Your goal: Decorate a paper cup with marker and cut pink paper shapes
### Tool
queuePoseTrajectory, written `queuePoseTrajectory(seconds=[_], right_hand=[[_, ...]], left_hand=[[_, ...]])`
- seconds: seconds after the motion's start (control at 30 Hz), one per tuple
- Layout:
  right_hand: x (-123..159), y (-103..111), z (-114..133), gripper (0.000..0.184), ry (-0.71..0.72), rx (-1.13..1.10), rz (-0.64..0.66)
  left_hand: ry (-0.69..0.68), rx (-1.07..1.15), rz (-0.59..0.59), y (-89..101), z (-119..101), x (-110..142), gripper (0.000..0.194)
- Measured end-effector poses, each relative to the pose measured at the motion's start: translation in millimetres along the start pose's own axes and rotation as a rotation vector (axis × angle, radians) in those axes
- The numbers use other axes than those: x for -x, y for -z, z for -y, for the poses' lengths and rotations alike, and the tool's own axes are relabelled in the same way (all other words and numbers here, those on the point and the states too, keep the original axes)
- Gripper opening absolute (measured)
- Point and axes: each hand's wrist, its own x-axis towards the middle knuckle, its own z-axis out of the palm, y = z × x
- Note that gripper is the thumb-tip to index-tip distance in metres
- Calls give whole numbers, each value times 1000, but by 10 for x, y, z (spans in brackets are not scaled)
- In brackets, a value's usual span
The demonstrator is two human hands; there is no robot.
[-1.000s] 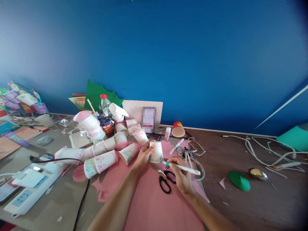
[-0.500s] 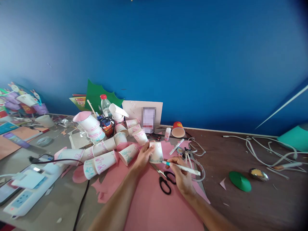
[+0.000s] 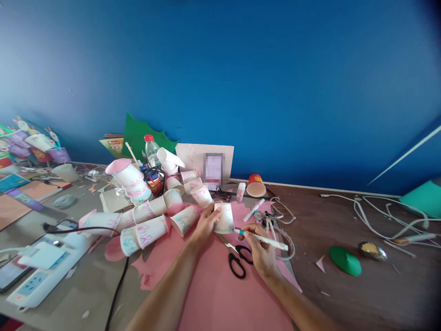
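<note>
My left hand (image 3: pixel 206 224) grips a white paper cup (image 3: pixel 224 218) by its left side. Pink marks show near the cup's upper edge, and green ones run along its lower edge. In my right hand (image 3: pixel 262 253) is a white marker pen (image 3: pixel 268 240) with a teal end, its tip at the cup's lower right edge. Black-handled scissors (image 3: pixel 237 265) lie between my hands on pink paper (image 3: pixel 220 299), blades partly under the cup. Several decorated paper cups (image 3: pixel 151 232) lie to the left of my left hand.
A power strip (image 3: pixel 37 280) and black cable (image 3: pixel 119 285) are at the left. Behind stand a plastic bottle (image 3: pixel 150 148), a glue stick (image 3: pixel 240 191) and a red cup (image 3: pixel 256 185). Right are white cables (image 3: pixel 375 220) and a green paper cone (image 3: pixel 345 260).
The view has shifted very slightly. My hands, the cup and the marker pen stay in nearly the same place, with the pen tip still at the cup's lower edge.
</note>
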Motion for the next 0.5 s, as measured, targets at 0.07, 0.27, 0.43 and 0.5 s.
queuePoseTrajectory(seconds=[0.07, 0.27, 0.43, 0.5], right_hand=[[5, -2, 6, 17, 19, -7, -1], [8, 4, -42, 18, 36, -25, 38], [-18, 9, -72, 18, 62, -60, -80], [-30, 2, -48, 20, 85, -58, -108]], left_hand=[[0, -11, 1, -11, -25, 9, 32], [7, -10, 7, 9, 5, -4, 34], [-4, 32, 21, 66, 106, -34, 31], [-7, 37, 19, 74, 120, -41, 32]])
